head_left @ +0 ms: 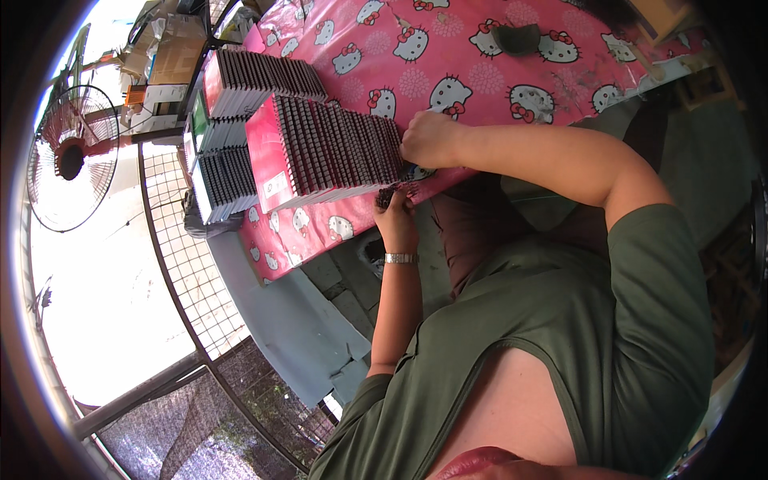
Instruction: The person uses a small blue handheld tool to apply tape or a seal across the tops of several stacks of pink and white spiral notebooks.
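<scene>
Here are the notebooks (pixel 340 152), pink-covered and coil-bound, packed tight at the near side of the table, and both hands are in at their right end. The row's long axis runs left to right, the cover facing out at the left, coils lined up on the upper side, white page edges below.

Right hand (pixel 432 142) is the nearer one, right up against that end or just beside it; the fingers curl inward with their tips out of sight, so whether they pinch anything, one cannot tell. So the notebooks lie directly left of those knuckles.

Lower down, left hand (pixel 396 224), watch (pixel 401 258) on the wrist, has thumb and fingers pinched round a dark coil (pixel 386 198) just below the row's right corner, at the table's near edge.

Now the room around it: that edge slants up to the right, under the right forearm, while the pink cloth (pixel 436 60) spreads away beyond. To the left it's tighter: a brown-coiled stack (pixel 260 76) sits close behind, a dark-coiled stack (pixel 228 176) beside. Far across lies a dark green piece (pixel 516 38); out at the left stands a fan (pixel 72 160).
</scene>
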`<control>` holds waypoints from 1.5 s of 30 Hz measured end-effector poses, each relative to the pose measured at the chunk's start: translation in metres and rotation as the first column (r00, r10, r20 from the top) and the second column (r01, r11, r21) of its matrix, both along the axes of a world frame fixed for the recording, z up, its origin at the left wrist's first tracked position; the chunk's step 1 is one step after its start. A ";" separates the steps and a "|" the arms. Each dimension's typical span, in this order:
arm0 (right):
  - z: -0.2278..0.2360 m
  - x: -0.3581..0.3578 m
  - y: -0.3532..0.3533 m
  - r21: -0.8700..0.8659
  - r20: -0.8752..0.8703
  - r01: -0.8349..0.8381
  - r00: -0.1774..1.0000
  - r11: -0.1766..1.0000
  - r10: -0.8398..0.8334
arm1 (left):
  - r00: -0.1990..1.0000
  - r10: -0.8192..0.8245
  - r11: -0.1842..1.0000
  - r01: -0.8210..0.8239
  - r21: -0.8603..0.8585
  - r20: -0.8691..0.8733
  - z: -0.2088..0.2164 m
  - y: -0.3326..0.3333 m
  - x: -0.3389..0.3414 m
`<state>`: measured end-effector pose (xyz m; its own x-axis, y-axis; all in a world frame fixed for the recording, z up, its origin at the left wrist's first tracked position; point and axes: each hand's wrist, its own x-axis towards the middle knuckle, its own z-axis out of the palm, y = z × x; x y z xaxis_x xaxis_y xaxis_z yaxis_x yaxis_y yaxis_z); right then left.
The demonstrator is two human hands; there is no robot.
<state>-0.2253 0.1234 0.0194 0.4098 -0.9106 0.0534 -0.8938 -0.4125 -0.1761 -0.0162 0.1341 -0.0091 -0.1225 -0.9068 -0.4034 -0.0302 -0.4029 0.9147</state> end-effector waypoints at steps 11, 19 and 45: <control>-0.008 0.008 0.000 -0.023 -0.059 -0.015 0.998 1.000 0.013 | 0.997 0.035 0.999 -0.036 -0.015 -0.069 0.006 0.006 -0.004; -0.019 -0.012 0.002 -0.335 -0.039 -0.040 0.999 0.941 0.028 | 0.988 0.028 0.999 -0.032 -0.019 -0.150 -0.016 0.003 0.016; -0.023 0.001 0.003 -0.029 -0.080 0.008 0.997 1.000 -0.010 | 0.992 0.104 0.995 -0.104 0.005 -0.077 -0.030 0.006 0.002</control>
